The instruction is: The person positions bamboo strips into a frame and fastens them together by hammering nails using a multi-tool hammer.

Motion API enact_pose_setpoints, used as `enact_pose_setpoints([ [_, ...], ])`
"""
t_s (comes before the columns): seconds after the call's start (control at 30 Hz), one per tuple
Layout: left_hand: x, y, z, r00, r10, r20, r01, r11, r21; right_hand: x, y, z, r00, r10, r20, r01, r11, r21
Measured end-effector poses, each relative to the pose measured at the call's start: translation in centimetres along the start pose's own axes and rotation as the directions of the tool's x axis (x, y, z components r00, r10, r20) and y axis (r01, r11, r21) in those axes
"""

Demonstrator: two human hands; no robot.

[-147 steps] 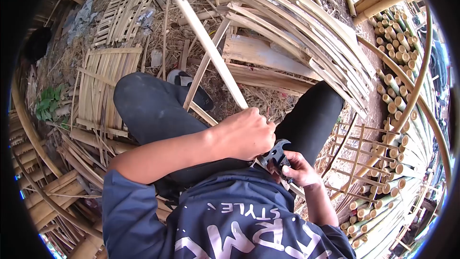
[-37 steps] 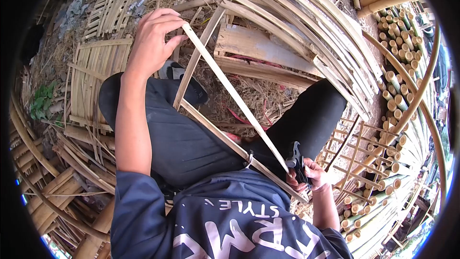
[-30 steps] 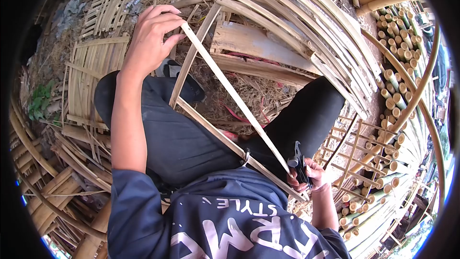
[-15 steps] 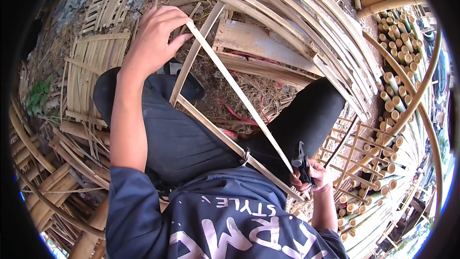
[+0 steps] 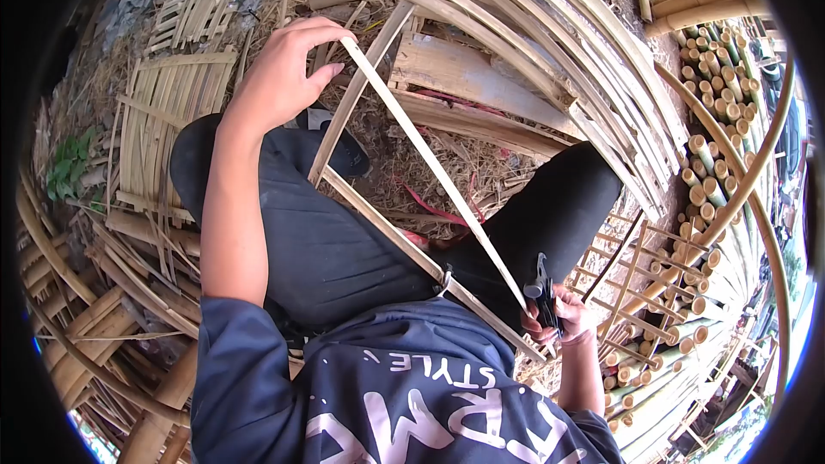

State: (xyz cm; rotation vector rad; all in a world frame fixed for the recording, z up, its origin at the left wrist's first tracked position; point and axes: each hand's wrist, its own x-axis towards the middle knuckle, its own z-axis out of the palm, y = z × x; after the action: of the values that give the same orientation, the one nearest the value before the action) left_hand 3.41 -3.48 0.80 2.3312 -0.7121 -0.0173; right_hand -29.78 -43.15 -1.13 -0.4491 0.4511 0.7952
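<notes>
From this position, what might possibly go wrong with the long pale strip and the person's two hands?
The left hand meets the upper end of the pale strip near its fingertips, with the thumb apart, so that end might slip away.

The strip's lower end is right beside the black tool in the right hand; a slip there could pinch or scrape the fingers.

The strip crosses above the dark trousers, so a sudden jerk might poke a leg.
</notes>
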Motion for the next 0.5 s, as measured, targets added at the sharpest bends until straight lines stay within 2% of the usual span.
enact_pose_setpoints([
  [0.1, -0.1, -0.2, 0.1, 1.000, 0.015, -0.026, -0.015, 1.000, 0.007, 0.0, -0.1, 0.2, 1.000, -0.007, -0.002, 0.007, 1.000, -0.013],
  [0.2, -0.1, -0.3, -0.1, 1.000, -0.010, 0.025, 0.009, 0.999, 0.034, 0.1, 0.0, 0.2, 1.000, -0.015, -0.009, 0.015, 1.000, -0.026],
  [0.3, -0.6, -0.4, 0.3, 0.995, -0.100, 0.028, 0.099, 0.994, 0.041, 0.3, -0.1, 0.6, 0.999, -0.036, -0.022, 0.036, 0.999, -0.007],
  [0.4, -1.5, -2.2, 1.1, 0.970, -0.241, 0.018, 0.237, 0.962, 0.139, 0.1, -0.1, -0.2, 0.997, -0.074, -0.026, 0.074, 0.997, -0.006],
  [0.5, -1.3, -2.5, 2.5, 0.888, -0.446, 0.111, 0.424, 0.888, 0.178, -0.3, -0.2, -1.0, 0.989, -0.147, 0.005, 0.147, 0.989, -0.009],
])
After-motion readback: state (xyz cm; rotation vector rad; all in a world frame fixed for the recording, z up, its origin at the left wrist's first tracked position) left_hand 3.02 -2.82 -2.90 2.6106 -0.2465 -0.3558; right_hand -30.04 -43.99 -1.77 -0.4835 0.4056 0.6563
